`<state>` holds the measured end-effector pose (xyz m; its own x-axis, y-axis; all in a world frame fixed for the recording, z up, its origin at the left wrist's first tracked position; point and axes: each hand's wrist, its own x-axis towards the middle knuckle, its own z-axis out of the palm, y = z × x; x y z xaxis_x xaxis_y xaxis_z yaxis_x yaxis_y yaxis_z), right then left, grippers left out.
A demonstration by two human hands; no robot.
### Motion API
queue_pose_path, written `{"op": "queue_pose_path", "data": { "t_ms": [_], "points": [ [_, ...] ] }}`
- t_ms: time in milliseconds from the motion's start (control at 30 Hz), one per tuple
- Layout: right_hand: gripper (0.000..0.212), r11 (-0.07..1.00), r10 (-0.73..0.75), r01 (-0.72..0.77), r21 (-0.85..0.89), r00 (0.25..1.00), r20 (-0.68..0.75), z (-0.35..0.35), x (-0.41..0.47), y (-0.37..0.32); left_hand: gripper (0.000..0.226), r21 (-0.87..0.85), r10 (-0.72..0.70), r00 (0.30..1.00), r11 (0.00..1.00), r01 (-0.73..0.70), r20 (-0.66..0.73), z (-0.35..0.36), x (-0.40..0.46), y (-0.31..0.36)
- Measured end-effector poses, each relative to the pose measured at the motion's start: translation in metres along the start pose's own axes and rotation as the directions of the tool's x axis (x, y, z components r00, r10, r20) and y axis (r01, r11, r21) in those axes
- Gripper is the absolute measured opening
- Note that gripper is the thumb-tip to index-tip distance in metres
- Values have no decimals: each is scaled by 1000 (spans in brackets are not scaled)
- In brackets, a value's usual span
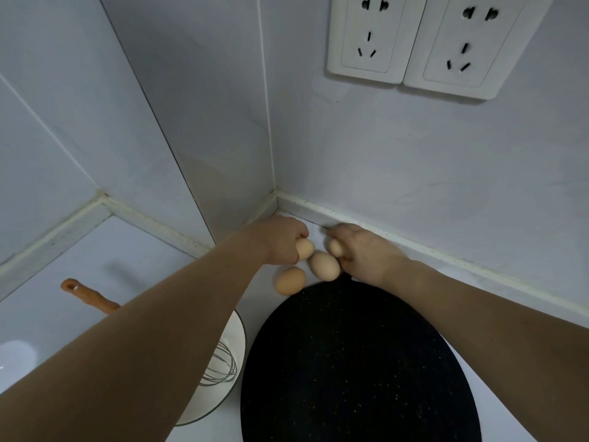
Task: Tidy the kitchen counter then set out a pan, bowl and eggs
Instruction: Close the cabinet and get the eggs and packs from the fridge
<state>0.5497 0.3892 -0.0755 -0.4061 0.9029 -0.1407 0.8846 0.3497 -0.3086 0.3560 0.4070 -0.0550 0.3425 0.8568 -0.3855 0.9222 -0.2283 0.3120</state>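
Several brown eggs are gathered in the far corner of the white counter (134, 250). My left hand (280, 237) is shut on one egg (305, 248). My right hand (366, 253) is shut on another egg (334, 247), mostly hidden by the fingers. Two more eggs lie loose on the counter between the hands, one (325, 265) touching my right hand and one (290, 281) nearer me. A black speckled pan (357, 362) sits just in front of the eggs. A white bowl (237, 339) holding a wire whisk (220, 366) stands left of the pan, partly under my left forearm.
An orange handle (89, 296) pokes out from behind my left arm. Tiled walls close the corner behind the eggs. Two white wall sockets (411, 39) sit above on the right wall. A white round object (12, 352) shows at the left edge.
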Motion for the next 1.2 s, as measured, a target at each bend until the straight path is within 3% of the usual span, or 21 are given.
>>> {"op": "queue_pose_path", "data": {
  "t_ms": [767, 1200],
  "points": [
    [68, 999, 41, -42, 27, 999, 18, -4, -3, 6, 67, -105, -52, 998, 993, 55, 33, -3, -8, 1],
    [57, 997, 62, -62, 51, 998, -12, -18, -21, 0, 64, -92, -72, 995, 993, 66, -63, -8, -22, 7]
  ]
}}
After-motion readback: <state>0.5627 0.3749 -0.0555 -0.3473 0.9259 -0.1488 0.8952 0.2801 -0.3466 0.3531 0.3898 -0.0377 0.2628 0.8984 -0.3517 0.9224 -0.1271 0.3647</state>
